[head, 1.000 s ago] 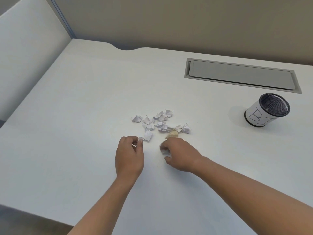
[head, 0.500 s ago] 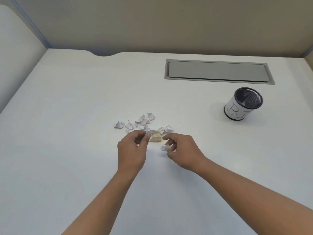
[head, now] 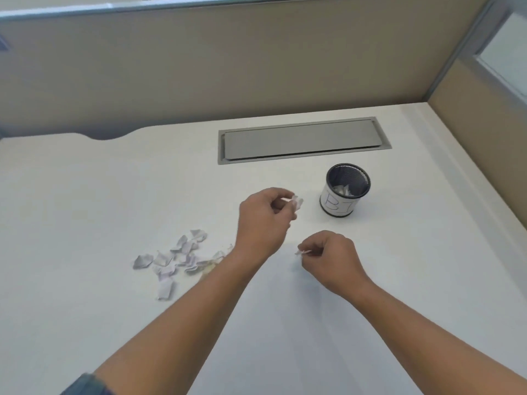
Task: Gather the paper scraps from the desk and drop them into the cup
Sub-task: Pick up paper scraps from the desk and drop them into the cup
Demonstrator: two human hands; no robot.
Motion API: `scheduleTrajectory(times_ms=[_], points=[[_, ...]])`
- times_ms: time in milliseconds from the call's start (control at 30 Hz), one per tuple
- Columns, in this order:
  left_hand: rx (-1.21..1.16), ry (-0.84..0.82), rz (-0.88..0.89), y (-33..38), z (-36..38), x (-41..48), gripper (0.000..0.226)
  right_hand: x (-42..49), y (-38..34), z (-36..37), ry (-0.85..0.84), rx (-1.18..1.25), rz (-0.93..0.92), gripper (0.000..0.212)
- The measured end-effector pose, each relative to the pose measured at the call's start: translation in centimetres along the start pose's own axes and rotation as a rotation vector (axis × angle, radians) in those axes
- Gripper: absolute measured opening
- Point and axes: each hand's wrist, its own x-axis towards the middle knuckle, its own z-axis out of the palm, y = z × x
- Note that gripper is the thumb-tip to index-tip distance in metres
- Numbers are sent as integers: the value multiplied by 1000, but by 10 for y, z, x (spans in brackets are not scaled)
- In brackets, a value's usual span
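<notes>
A black mesh cup (head: 345,189) with a white paper label stands upright on the white desk (head: 85,195); some paper lies inside it. My left hand (head: 263,220) pinches a crumpled white scrap (head: 297,203) in its fingertips, a short way left of the cup. Nearer to me and below the cup, my right hand (head: 332,258) grips a small flat scrap (head: 302,252) that pokes out to the left. A pile of several paper scraps (head: 176,258) lies on the desk to the left of my left forearm, partly hidden by it.
A grey cable hatch (head: 302,141) is set into the desk behind the cup. Beige partition walls (head: 228,67) close off the back and the right side. A notch cuts the desk's back edge at the left.
Both hands have left the scrap pile and moved right toward the cup, each carrying a scrap. The view has swung right, so the pile now sits at lower left.
</notes>
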Motion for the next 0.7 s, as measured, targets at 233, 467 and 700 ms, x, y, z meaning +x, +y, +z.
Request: scheduleTrajectory(times_ms=[233,467,700], points=[[209,-64,29,27,69,62,13,22,17,-54,176,97,30,14],[363,-79,3,25,99,90,12,45,29,-91,345,118,73,11],[366,-28,-8,18,89,89,19,69,25,-106,422,23,-7,9]])
